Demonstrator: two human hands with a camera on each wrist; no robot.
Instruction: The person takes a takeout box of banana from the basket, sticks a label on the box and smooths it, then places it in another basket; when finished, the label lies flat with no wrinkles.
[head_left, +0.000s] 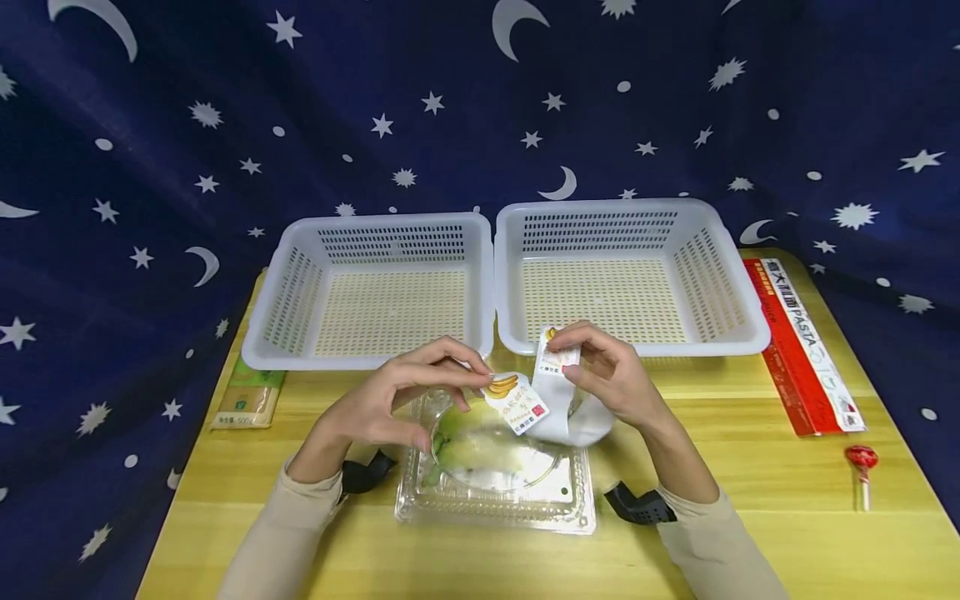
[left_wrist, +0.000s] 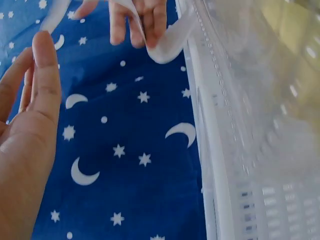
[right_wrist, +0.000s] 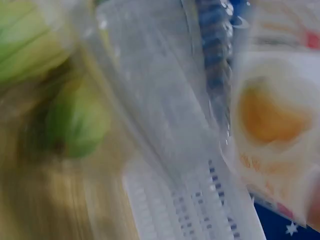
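Your left hand [head_left: 381,400]: thumb spread, fingertip touching left edge of banana label [head_left: 519,404] | your right hand [head_left: 611,375]: pinching label strip [head_left: 553,408], far-right of it

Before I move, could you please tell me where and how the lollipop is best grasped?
Probably by its stick, coming from the near side: it is slim, uncovered and points that way, with the red head at the far end.
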